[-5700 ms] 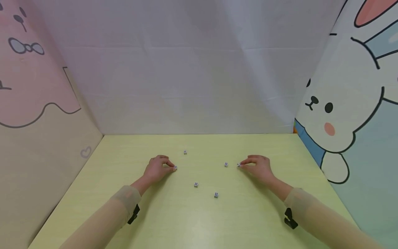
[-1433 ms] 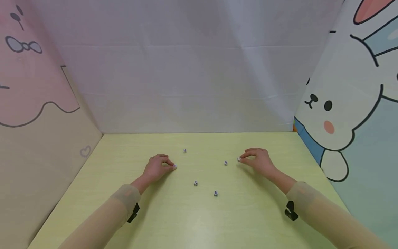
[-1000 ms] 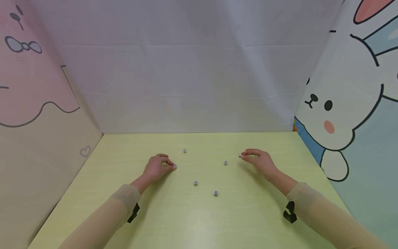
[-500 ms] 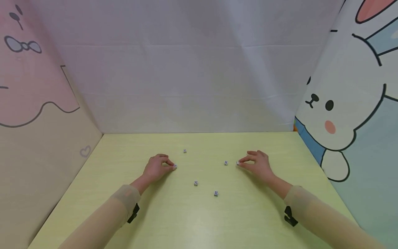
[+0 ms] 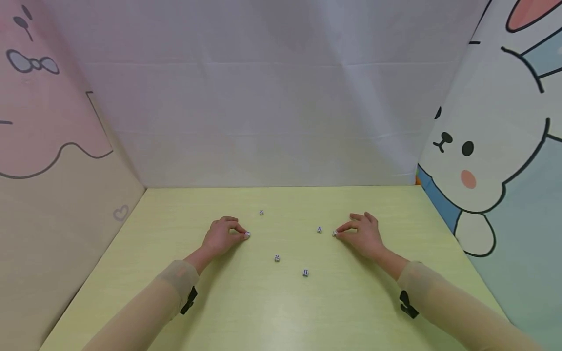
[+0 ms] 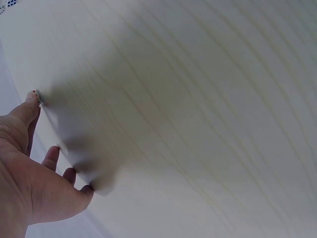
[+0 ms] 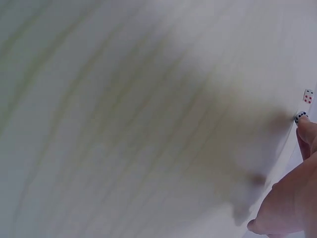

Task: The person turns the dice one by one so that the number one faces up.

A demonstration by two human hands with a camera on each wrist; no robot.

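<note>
My left hand (image 5: pixel 223 237) pinches a small white die (image 5: pixel 248 234) between thumb and fingertips, at the tabletop left of the middle. In the left wrist view its edge shows at the thumb tip, mostly covered. On the other side, my right hand (image 5: pixel 361 236) pinches another white die (image 7: pixel 300 117) by thumb and forefinger, its dark pips showing in the right wrist view. The hand's other fingers are raised. A loose die (image 5: pixel 319 229) lies just left of the right hand's die, with a small gap between them. In the right wrist view this loose die (image 7: pixel 308 96) shows red pips.
More loose dice lie on the pale yellow table (image 5: pixel 263 307): a far die (image 5: pixel 261 212), a middle die (image 5: pixel 277 258) and a near die (image 5: pixel 305 273). A white cloth wall (image 5: pixel 281 107) rises behind, with printed cartoon panels (image 5: pixel 478 161) at both sides.
The right hand first lifts its die slightly away from me, then brings it back down and nearer, beside the loose die. Its outer fingers have spread upward. The left hand keeps its place.
</note>
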